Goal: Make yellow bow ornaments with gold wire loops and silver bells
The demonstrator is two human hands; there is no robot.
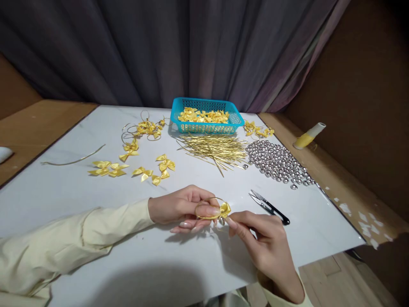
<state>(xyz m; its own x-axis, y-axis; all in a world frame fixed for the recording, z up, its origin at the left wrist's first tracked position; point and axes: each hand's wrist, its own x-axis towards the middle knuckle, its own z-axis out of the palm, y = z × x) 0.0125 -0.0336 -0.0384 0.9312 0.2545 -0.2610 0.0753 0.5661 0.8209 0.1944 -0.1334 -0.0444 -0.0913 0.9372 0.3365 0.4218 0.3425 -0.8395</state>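
My left hand (194, 209) pinches a gold wire ring (220, 199) between thumb and fingers, just above the white table. A yellow ribbon bow (225, 209) sits on the ring's right side, and a small silver bell (221, 221) hangs below it. My right hand (260, 234) closes thumb and forefinger at the lower edge of the bow, beside the bell. Exactly what those fingertips grip, the bow's tail or the ring's end, is hidden. Black-handled thread snips (270, 207) lie on the table beyond my right hand.
A blue basket (207, 128) of yellow bows stands at the back. Before it lie gold wire stems (214, 151) and, rightward, a heap of silver bells (277, 162). Loose bows (164, 164) and finished-looking rings with bows (148, 127) lie left. A yellow-wrapped tube (308, 136) stands right.
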